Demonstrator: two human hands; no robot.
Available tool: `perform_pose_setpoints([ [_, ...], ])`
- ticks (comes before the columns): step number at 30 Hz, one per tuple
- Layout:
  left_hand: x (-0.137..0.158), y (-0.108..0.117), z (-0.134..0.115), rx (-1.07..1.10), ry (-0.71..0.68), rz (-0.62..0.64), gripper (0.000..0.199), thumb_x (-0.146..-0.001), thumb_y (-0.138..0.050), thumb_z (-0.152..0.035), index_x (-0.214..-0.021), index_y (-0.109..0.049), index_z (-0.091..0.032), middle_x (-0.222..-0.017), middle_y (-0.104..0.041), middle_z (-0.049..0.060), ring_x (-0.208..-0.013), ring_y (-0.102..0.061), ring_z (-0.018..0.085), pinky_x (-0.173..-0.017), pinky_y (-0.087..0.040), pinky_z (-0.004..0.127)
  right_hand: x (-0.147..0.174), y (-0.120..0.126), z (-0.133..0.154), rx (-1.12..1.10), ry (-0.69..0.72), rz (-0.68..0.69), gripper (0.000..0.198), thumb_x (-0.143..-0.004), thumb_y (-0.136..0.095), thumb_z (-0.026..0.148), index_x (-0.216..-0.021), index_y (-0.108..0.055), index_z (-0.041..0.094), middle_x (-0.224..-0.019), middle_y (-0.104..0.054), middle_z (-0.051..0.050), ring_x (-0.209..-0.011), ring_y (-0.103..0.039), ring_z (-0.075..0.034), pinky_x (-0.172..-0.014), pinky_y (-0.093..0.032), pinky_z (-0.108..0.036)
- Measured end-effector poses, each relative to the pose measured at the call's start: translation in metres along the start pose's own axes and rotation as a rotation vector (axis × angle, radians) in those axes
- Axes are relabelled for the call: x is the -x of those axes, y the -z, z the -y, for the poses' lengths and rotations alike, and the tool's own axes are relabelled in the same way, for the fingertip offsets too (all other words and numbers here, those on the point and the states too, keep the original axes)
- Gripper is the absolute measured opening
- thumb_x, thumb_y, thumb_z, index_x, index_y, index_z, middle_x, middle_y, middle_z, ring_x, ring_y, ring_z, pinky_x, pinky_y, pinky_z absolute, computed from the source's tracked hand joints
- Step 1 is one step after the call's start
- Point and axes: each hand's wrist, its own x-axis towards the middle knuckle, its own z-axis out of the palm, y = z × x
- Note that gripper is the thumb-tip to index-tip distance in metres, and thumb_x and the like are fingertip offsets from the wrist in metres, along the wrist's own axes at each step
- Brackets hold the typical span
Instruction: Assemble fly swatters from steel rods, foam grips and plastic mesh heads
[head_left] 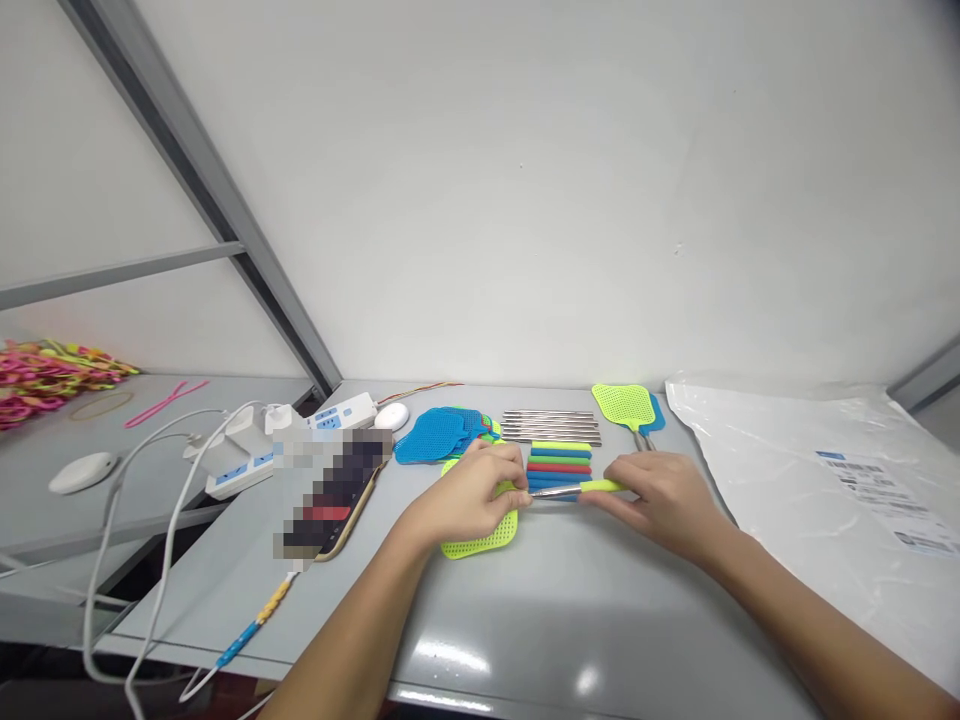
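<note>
In the head view, the person works with both hands over a grey table [637, 620]. The left hand [480, 490] has its thumb and fingers pressed together, and they pinch the place where a thin metal rod [553, 492] meets a lime mesh head [480, 545]. This mesh head lies under the left hand, close to the table, and it is partly hidden by the fingers. The right hand [664, 500] closes its fingers around a lime handle [600, 486], which sits on the other end of the same rod. So the rod lies almost level between the two hands, in front of a row of coloured tubes [560, 468] in yellow, green, red and blue. Behind these tubes, several bare metal rods [551, 425] lie side by side. To the left of them there is a pile of blue mesh heads [439, 436], with some green and red showing at its edge. Beyond the right hand, a lime swatter [624, 405] lies partly over a blue swatter [658, 412]. A white plastic package [817, 480] covers the right side of the table. On the left, a dark phone [346, 530] in a tan case lies near a white power strip [341, 415].
</note>
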Motion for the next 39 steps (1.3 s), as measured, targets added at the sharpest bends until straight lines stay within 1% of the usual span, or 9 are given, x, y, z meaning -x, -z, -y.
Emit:
perform_pose_setpoints([
  [11, -0.004, -0.005, -0.001, -0.018, -0.018, -0.014, 0.022, -0.09, -0.049, -0.029, -0.077, -0.064, -0.019, -0.086, -0.059, 0.003, -0.088, -0.053, 0.019, -0.098, -0.027, 0.04, 0.0, 0.003, -0.001, -0.017, -0.005, 0.008, 0.043, -0.09, -0.054, 0.051, -0.063, -0.055, 0.018, -0.053, -0.052, 0.001, -0.049, -0.045, -0.011, -0.051, -0.022, -0.026],
  [19, -0.003, -0.004, -0.004, -0.22, -0.033, -0.234, 0.024, -0.087, -0.055, -0.043, -0.08, -0.066, -0.023, -0.094, -0.061, 0.003, -0.097, -0.048, 0.022, -0.105, -0.02, 0.047, -0.001, 0.004, -0.007, -0.081, -0.01, 0.018, 0.027, -0.092, -0.055, 0.04, -0.079, -0.064, 0.018, -0.062, -0.06, -0.001, -0.055, -0.05, -0.012, -0.054, -0.031, -0.026],
  [22, -0.005, -0.011, -0.004, -0.292, -0.078, -0.216, 0.026, -0.089, -0.053, -0.045, -0.083, -0.065, -0.023, -0.093, -0.062, 0.003, -0.096, -0.051, 0.021, -0.108, -0.015, 0.05, 0.0, 0.006, -0.003, -0.121, 0.02, -0.077, 0.018, -0.09, -0.059, 0.036, -0.091, -0.064, 0.018, -0.07, -0.065, -0.002, -0.059, -0.054, -0.012, -0.055, -0.035, -0.025],
  [26, -0.006, -0.012, -0.012, -0.477, -0.114, -0.258, 0.033, -0.095, -0.04, -0.038, -0.079, -0.063, -0.021, -0.074, -0.059, 0.003, -0.084, -0.052, 0.02, -0.107, -0.017, 0.051, -0.002, 0.014, -0.001, -0.153, 0.029, -0.195, 0.015, -0.087, -0.064, 0.033, -0.094, -0.063, 0.02, -0.07, -0.065, -0.001, -0.058, -0.054, -0.012, -0.055, -0.037, -0.026],
  [29, -0.005, -0.008, -0.024, -0.552, -0.122, -0.274, 0.031, -0.096, -0.039, -0.037, -0.083, -0.063, -0.022, -0.072, -0.059, 0.003, -0.083, -0.052, 0.021, -0.106, -0.018, 0.053, -0.003, 0.018, -0.003, -0.168, 0.014, -0.191, 0.015, -0.086, -0.064, 0.034, -0.089, -0.063, 0.019, -0.065, -0.062, 0.0, -0.057, -0.053, -0.013, -0.055, -0.036, -0.027],
  [33, -0.002, 0.001, -0.042, -0.443, -0.083, -0.174, 0.029, -0.097, -0.038, -0.036, -0.087, -0.062, -0.022, -0.074, -0.062, 0.002, -0.081, -0.055, 0.021, -0.105, -0.023, 0.052, -0.005, 0.019, -0.008, -0.169, 0.0, -0.125, 0.015, -0.088, -0.061, 0.035, -0.089, -0.063, 0.02, -0.067, -0.061, -0.001, -0.062, -0.053, -0.014, -0.06, -0.035, -0.028],
  [36, 0.009, 0.014, -0.043, -0.264, -0.024, -0.112, 0.026, -0.093, -0.045, -0.044, -0.099, -0.063, -0.025, -0.092, -0.066, 0.003, -0.094, -0.058, 0.023, -0.101, -0.033, 0.047, -0.006, 0.02, -0.011, -0.154, 0.015, -0.058, 0.013, -0.089, -0.06, 0.033, -0.088, -0.062, 0.02, -0.07, -0.061, -0.002, -0.066, -0.051, -0.015, -0.067, -0.036, -0.03],
  [38, 0.021, 0.021, -0.036, -0.167, 0.037, -0.227, 0.031, -0.09, -0.051, -0.046, -0.114, -0.059, -0.028, -0.116, -0.061, 0.005, -0.112, -0.053, 0.025, -0.102, -0.035, 0.044, -0.007, 0.021, -0.013, -0.162, 0.006, -0.055, 0.013, -0.09, -0.059, 0.033, -0.086, -0.06, 0.02, -0.071, -0.061, -0.002, -0.067, -0.05, -0.015, -0.072, -0.036, -0.032],
  [39, 0.027, 0.022, -0.03, -0.123, 0.081, -0.359, 0.036, -0.089, -0.054, -0.045, -0.121, -0.055, -0.029, -0.126, -0.055, 0.006, -0.119, -0.049, 0.025, -0.104, -0.035, 0.043, -0.007, 0.02, -0.013, -0.175, -0.007, -0.069, 0.013, -0.09, -0.059, 0.033, -0.086, -0.059, 0.02, -0.072, -0.062, -0.002, -0.068, -0.051, -0.015, -0.073, -0.036, -0.032],
])
